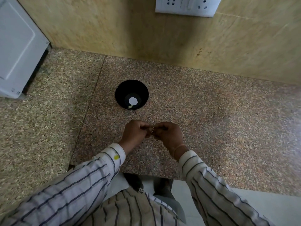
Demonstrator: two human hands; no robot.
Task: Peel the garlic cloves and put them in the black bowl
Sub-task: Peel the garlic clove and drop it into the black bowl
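1. The countertop (195, 98) across the middle of the frame looks like speckled granite, polished smooth.
2. The black bowl (121, 93) at centre looks glossy, with a bright reflection inside it.
3. The wall (114, 26) along the top looks like smooth, veined beige stone.
4. The striped sleeves (73, 190) at the bottom are matt woven cloth.
5. The socket plate (187, 6) at upper right looks like smooth white plastic.

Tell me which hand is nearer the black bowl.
Left. The left hand is on the person's side of the black bowl; the right hand is farther off to its right. Both pinch a garlic clove.
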